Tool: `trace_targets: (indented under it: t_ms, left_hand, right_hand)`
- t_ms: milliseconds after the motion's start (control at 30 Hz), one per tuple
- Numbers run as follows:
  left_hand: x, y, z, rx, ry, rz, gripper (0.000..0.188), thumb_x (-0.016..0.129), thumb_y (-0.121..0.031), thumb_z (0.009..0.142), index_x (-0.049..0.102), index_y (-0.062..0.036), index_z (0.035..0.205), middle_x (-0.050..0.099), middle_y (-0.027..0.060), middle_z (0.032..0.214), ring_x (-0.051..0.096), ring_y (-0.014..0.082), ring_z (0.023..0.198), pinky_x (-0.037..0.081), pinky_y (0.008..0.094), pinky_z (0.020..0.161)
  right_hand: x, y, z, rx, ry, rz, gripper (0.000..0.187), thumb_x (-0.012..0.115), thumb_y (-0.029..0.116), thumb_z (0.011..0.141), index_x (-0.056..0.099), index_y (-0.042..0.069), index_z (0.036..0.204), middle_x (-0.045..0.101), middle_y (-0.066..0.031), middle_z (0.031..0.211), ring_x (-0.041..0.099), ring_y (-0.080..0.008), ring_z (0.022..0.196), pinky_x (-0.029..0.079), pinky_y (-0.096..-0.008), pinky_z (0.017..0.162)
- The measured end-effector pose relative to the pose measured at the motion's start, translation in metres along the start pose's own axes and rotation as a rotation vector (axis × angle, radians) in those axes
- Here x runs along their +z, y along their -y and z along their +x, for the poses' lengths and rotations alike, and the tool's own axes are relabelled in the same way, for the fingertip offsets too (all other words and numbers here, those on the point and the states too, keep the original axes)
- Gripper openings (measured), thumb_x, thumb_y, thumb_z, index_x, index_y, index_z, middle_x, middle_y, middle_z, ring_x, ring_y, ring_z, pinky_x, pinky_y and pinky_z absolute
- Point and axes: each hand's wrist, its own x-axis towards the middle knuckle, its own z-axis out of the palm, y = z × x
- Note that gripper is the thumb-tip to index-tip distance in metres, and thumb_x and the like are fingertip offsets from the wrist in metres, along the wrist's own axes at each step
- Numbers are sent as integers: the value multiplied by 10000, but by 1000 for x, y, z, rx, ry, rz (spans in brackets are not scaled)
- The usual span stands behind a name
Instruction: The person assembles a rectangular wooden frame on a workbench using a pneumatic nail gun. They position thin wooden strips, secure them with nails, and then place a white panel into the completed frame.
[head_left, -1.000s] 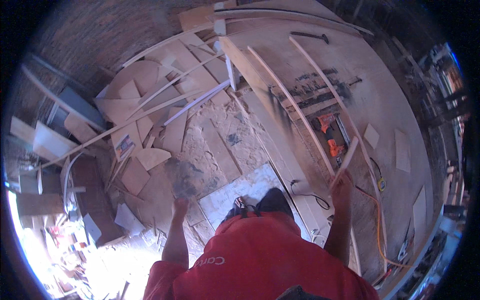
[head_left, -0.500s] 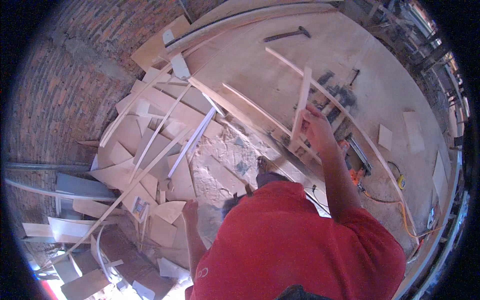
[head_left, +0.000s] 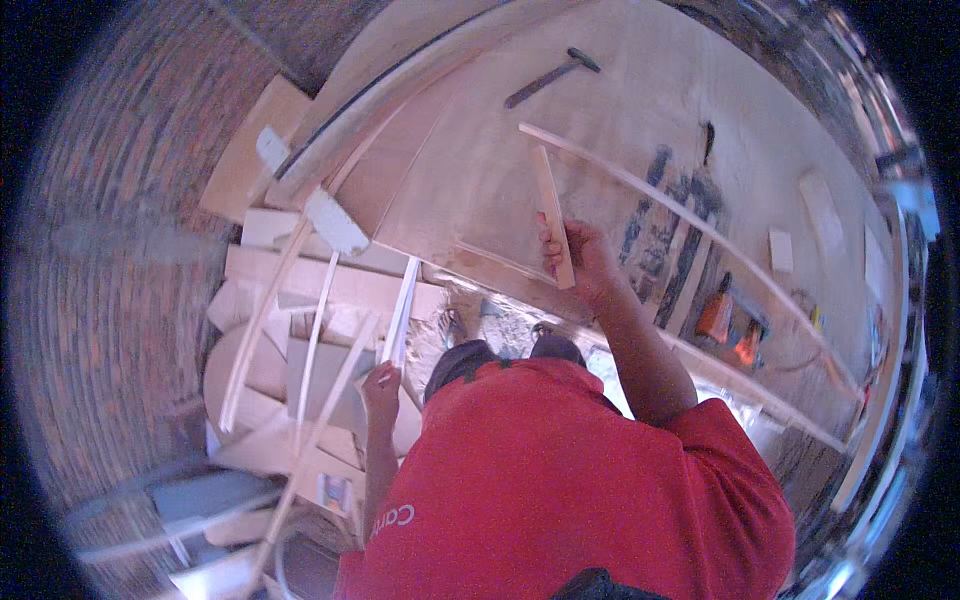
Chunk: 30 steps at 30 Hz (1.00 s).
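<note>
My right hand (head_left: 580,262) is closed around the lower part of a short wooden strip (head_left: 548,190), held upright and slightly tilted over the workbench (head_left: 470,150). A long thin wooden batten (head_left: 660,205) lies across the bench just beyond this hand. Low on the left, my left hand (head_left: 381,388) hangs beside the bench with its fingers curled. Whether anything is in it is too small and blurred to tell. Pale strips (head_left: 402,300) lean close by it.
A hammer (head_left: 550,80) lies on the far side of the bench. An orange power tool (head_left: 716,315) rests at the right, near small wood blocks (head_left: 781,250). Sheet offcuts (head_left: 290,370) are heaped on the floor at left, beside a brick wall (head_left: 110,260).
My view has swung, shifting the scene. The short strip in my right hand has turned from leaning right to leaning left at its top. My left hand has come up a little.
</note>
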Motion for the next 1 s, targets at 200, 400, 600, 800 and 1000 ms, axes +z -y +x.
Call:
trace_targets:
  t_ms: [200,400,600,800,1000]
  left_hand:
    - [-25,-73,152,220,276,50,337,745,-196,960,700,22,1213,741,122,1114,700,204,1024,556,345,933]
    - [-33,-140,207,159,368,-85,344,722,-170,973,688,33,1248,744,133,1119,706,193,1020,556,331,934]
    - [-11,-145,211,163,447,-87,389,743,-230,961,694,30,1246,750,139,1105,716,207,998,563,335,900]
    - [12,-161,210,212,334,24,356,748,-224,952,714,22,1206,758,145,1062,728,206,921,581,334,837]
    - [28,-183,221,297,290,1,302,750,-182,931,729,17,1158,752,145,1004,722,204,866,580,335,795]
  right_hand:
    - [32,-32,-8,-146,78,255,526,533,268,1005,477,-27,1437,609,-84,939,595,-167,742,523,-301,645]
    - [54,-71,-3,-363,-203,110,432,584,163,992,521,25,1397,619,-61,943,638,-198,782,559,-345,669]
    - [49,-69,9,-431,-486,-142,466,677,191,969,550,36,1389,688,-68,1027,694,-199,882,577,-362,717]
    - [46,-50,48,-611,-707,-825,506,769,248,903,632,7,1326,748,-82,970,716,-177,833,575,-343,745]
    - [68,-50,108,-563,-893,-1258,483,788,279,838,697,1,1223,755,-150,877,746,-264,850,581,-428,783]
